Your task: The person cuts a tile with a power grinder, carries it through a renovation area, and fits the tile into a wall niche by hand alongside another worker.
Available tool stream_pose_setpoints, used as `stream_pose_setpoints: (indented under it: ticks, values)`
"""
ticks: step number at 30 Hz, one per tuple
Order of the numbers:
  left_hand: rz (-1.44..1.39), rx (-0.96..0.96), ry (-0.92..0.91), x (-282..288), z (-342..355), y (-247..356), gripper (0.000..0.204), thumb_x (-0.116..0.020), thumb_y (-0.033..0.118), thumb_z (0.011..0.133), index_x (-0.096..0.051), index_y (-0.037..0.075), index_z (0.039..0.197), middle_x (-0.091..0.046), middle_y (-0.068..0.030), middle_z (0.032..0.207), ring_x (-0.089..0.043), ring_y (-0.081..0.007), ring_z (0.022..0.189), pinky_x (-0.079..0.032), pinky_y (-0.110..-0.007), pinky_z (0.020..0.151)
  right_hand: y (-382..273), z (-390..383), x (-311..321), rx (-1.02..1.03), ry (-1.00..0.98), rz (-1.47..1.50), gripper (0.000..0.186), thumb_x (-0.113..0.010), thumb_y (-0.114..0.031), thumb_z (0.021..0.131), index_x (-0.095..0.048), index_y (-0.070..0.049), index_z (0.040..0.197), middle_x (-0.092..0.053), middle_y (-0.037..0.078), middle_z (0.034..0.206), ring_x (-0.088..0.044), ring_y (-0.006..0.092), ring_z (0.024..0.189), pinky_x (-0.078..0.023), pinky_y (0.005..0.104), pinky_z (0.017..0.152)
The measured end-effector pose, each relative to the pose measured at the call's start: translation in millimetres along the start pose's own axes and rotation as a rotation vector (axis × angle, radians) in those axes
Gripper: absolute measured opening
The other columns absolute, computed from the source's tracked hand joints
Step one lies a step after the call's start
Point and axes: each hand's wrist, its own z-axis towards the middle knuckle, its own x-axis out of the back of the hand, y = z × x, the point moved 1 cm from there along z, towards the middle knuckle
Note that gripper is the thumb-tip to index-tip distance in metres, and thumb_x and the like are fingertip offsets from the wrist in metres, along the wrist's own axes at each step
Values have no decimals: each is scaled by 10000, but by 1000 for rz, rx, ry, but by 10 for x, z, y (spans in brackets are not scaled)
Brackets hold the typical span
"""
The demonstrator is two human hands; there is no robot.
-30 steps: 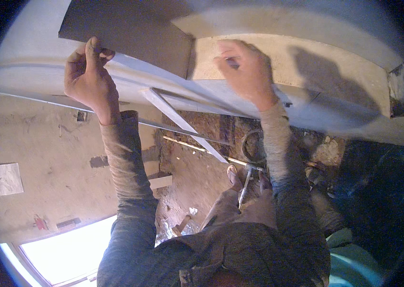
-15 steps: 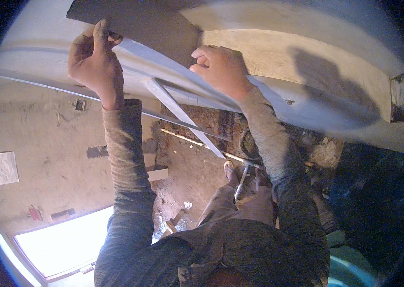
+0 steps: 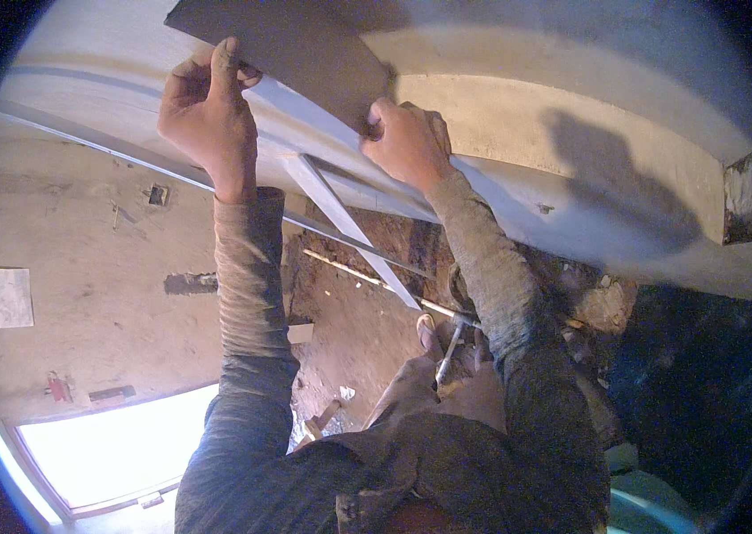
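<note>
A thin, stiff-looking dark grey-brown sheet (image 3: 305, 58) is up against the pale wall at the top of the view. What it is made of, I cannot make out. My left hand (image 3: 216, 111) pinches its near edge toward the left, thumb raised over the sheet and fingers curled beneath. At its right-hand corner, my right hand (image 3: 407, 142) is closed, thumb and bent forefinger gripping the edge. The sheet's far side runs out of the picture.
A pale ledge (image 3: 527, 200) runs below the recessed wall. Under it, a slanting flat bar (image 3: 340, 214) crosses a long rail (image 3: 100, 147). A pole (image 3: 349, 270) lies low by my feet. A bright window (image 3: 118, 449) is at lower left, dark sheeting (image 3: 696, 365) at right.
Both hands and the sheet have shifted rightward in the view, which has itself moved a little. My right hand's fingers have curled more tightly round the sheet's corner.
</note>
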Motion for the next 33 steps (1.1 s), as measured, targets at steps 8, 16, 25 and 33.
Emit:
stream_pose_setpoints:
  ticks: [8,16,25,33]
  values:
    - [-68,43,35,-20,2,11,122,-753,17,900,-666,-65,926,-704,-120,774,-684,-153,665,-592,-271,624,-11,-13,44,14,24,44,293,-754,-299,735,-692,-104,945,-723,138,863,-700,354,878,-503,504,831]
    - [41,-67,93,-23,-76,-27,122,-716,56,941,-686,-61,959,-712,-125,799,-685,-158,655,-605,-285,618,17,5,26,12,5,53,340,-771,-314,718,-704,-102,975,-720,169,906,-696,370,896,-508,491,844]
    - [8,22,25,9,-23,65,128,-708,62,949,-676,-60,975,-707,-117,792,-693,-167,679,-610,-290,641,-44,19,144,-29,-37,73,364,-777,-305,711,-710,-101,1006,-720,165,910,-689,368,909,-491,491,870]
    - [-99,37,19,62,0,33,117,-719,47,936,-669,-47,985,-703,-118,797,-693,-173,672,-605,-286,629,-31,-2,86,1,4,84,315,-772,-302,715,-707,-106,953,-712,153,860,-691,357,892,-489,494,848]
